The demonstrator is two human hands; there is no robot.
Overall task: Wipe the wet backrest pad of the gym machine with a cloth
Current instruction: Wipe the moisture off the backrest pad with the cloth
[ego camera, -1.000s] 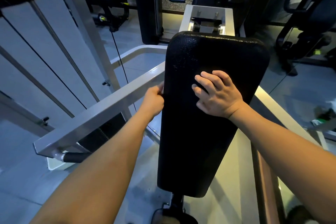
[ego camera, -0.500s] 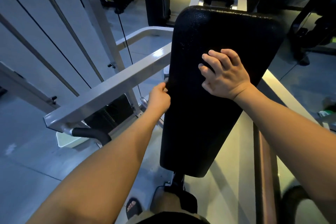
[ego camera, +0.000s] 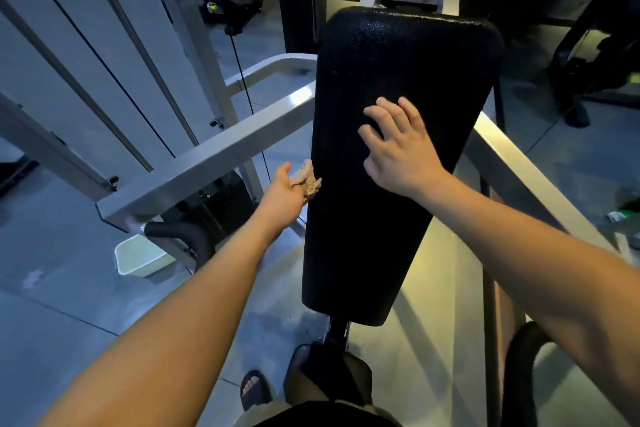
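The black backrest pad [ego camera: 398, 80] stands upright in the middle of the view, its textured surface glistening near the top. My left hand [ego camera: 284, 192] is at the pad's left edge, holding a small crumpled beige cloth [ego camera: 309, 180] against that edge. My right hand [ego camera: 394, 142] lies flat on the pad's front face with its fingers spread, holding nothing.
A white steel arm [ego camera: 207, 163] of the machine runs left of the pad, with a black handle grip [ego camera: 180, 234] at its end. A white tub [ego camera: 138, 258] sits on the floor below. Another rail [ego camera: 519, 163] runs along the right. My sandalled foot [ego camera: 254, 388] is below.
My left hand has slid down the pad's left edge and opened slightly, so the cloth now shows. My right hand's fingers have spread flat on the pad.
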